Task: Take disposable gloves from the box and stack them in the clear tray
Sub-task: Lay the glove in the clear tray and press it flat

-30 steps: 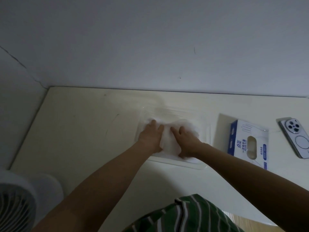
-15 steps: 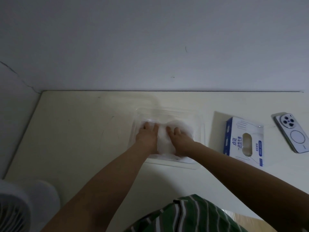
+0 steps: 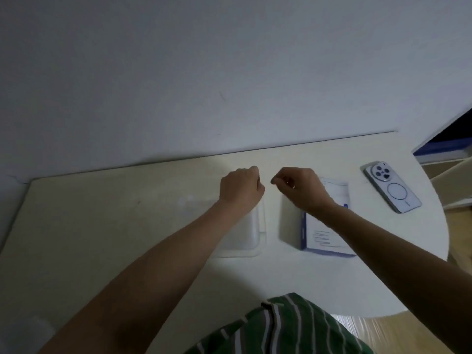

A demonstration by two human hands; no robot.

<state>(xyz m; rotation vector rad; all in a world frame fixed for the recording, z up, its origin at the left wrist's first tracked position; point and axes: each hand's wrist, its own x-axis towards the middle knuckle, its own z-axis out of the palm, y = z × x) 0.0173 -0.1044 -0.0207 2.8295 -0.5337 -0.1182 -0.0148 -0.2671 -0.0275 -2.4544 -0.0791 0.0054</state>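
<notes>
Now that both hands are off the gloves (image 3: 246, 232), the pressing-down seen half a second ago is over. The left hand (image 3: 241, 190) hangs above the far right corner of the tray (image 3: 260, 252), and the right hand (image 3: 301, 189) hangs above the far end of the box (image 3: 325, 235). The view also swings right, so the tray sits more to the left in frame. Left fingers (image 3: 252, 172) are curled into a loose fist. Right fingers (image 3: 281, 178) are curled too, thumb and forefinger tips close together as if pinching. Nothing shows between them, but a clear glove would hardly show in this light, so I cannot tell for sure.

Judgement: the last glove is laid and flattened, and the next pull from the box comes up, with the right hand already near it.

The gloves lie as a pale stack in the tray, just left of the box; tray and box stand apart on the bench (image 3: 102, 226). A phone (image 3: 393, 190) lies face down to the far right.

Hard to read: the left forearm covers most of the tray, its left rim melts into the bench, and the stack count is not visible. The right wrist hides the box opening. The frame is blurred and dim.
</notes>
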